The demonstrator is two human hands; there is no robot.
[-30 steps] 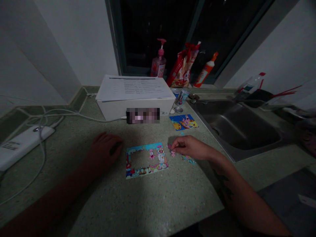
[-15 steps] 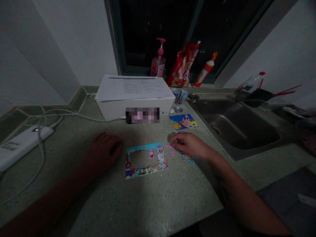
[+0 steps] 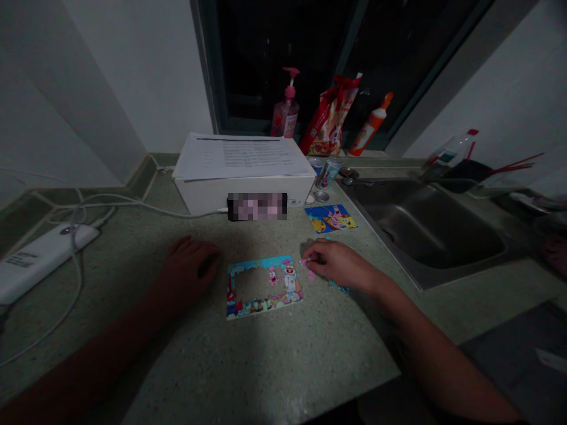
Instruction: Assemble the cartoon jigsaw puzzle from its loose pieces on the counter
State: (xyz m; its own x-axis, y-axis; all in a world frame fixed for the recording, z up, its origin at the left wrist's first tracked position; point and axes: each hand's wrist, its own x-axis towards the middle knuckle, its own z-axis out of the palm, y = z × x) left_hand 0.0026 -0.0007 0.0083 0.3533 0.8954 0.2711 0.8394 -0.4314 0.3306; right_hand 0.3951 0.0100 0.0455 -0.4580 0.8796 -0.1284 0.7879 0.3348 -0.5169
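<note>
A jigsaw puzzle (image 3: 290, 280) with a cartoon picture lies on the counter, its border joined and much of its middle showing bare counter. Inside the frame sits a pink character piece. To its right, my right hand (image 3: 336, 262) pinches a small pink puzzle piece (image 3: 304, 262) between thumb and fingertips. Under and beside that hand lie several loose puzzle pieces (image 3: 340, 287), partly covered by it. My left hand (image 3: 192, 265) rests on the counter left of the puzzle, fingers loosely bent, thumb apart, holding nothing.
A white box (image 3: 248, 188) topped with printed paper stands behind, a phone (image 3: 257, 207) leaning on it. A blue cartoon card (image 3: 331, 219) and a can (image 3: 328, 173) lie near the sink (image 3: 434, 218). A white power strip (image 3: 48, 260) with cables is at left.
My right hand has closed its fingertips on a pink puzzle piece and shifted slightly. My left hand stays in place. The view has moved very slightly.
</note>
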